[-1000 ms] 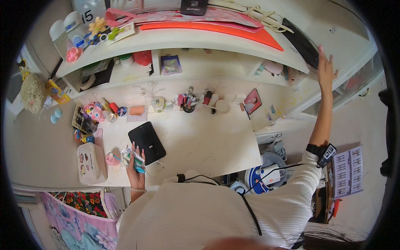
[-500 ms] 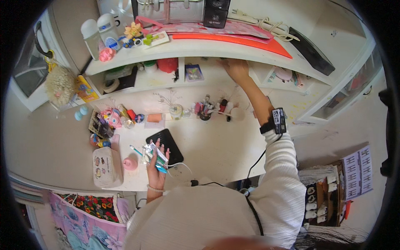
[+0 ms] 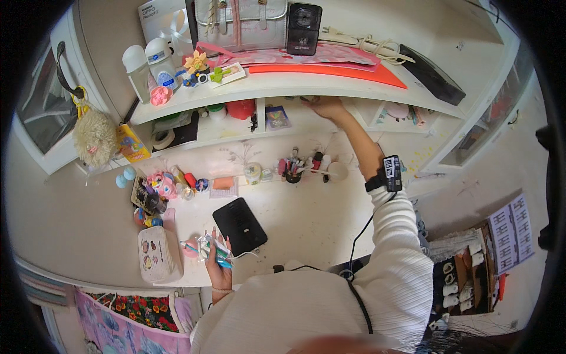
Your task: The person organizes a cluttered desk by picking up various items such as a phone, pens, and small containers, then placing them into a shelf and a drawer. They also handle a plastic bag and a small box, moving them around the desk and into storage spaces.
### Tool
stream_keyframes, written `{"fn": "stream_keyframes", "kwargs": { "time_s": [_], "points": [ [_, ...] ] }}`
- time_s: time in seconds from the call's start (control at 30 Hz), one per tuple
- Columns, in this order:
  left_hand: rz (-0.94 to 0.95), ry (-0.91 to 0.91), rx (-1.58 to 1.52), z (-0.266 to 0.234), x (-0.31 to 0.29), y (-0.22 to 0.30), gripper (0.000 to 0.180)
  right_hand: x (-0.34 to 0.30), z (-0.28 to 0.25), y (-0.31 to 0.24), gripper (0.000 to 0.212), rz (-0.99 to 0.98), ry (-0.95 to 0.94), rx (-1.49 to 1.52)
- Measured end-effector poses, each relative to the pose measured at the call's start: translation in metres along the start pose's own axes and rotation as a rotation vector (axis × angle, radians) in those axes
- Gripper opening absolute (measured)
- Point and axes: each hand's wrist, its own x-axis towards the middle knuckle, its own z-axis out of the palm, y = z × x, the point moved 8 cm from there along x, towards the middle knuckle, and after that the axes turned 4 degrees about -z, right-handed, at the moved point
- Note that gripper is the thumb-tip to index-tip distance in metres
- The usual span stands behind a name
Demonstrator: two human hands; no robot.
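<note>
My left hand (image 3: 217,272) is closed around a bundle of pens and a crinkled clear packet (image 3: 206,243), with turquoise ends sticking out. It is over the near left part of the white desk (image 3: 312,230), beside a black flat pad (image 3: 240,227) with a white cable near its lower edge. My right hand (image 3: 327,108) reaches into the middle shelf compartment, under the upper board. Its fingertips are near a small dark thin thing (image 3: 306,99); the board's edge partly hides them, so their grip is unclear. To their left lies a small clear packet (image 3: 277,117).
A cream case (image 3: 156,256) stands at the desk's left end. Cups of brushes (image 3: 292,171) and small figures (image 3: 162,184) line the back. Above, the upper shelf (image 3: 277,87) bears bottles (image 3: 162,65), a silver bag (image 3: 242,26) and orange folder (image 3: 330,75). A black cable (image 3: 356,242) hangs from my right wrist.
The view has shifted, so most things sit lower in the picture. My right hand has moved slightly left inside the compartment. My left hand has drawn away from the black pad, still holding its bundle.
</note>
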Motion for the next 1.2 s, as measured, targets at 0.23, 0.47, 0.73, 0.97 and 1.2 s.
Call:
{"fn": "stream_keyframes", "kwargs": {
  "time_s": [0.23, 0.47, 0.73, 0.97, 1.2],
  "points": [
    [-0.071, -0.120, 0.103, 0.023, 0.019, -0.021, 0.056, -0.011, -0.005, -0.011, 0.042, -0.274, 0.157, -0.106],
    [-0.153, -0.168, 0.120, 0.031, 0.029, -0.046, 0.055, -0.133, -0.074, -0.082, 0.021, -0.388, -0.212, -0.248],
    [-0.189, -0.160, 0.155, 0.022, 0.046, -0.061, 0.056, -0.178, -0.352, -0.006, 0.047, -0.288, 0.565, 0.589],
    [-0.120, -0.150, 0.143, 0.034, 0.069, -0.064, 0.056, -0.122, -0.338, 0.088, 0.045, 0.147, 0.463, 0.088],
    [-0.072, -0.169, 0.167, 0.038, 0.066, -0.062, 0.058, -0.101, -0.410, 0.079, 0.032, -0.121, 0.662, -0.288]
  ]
}}
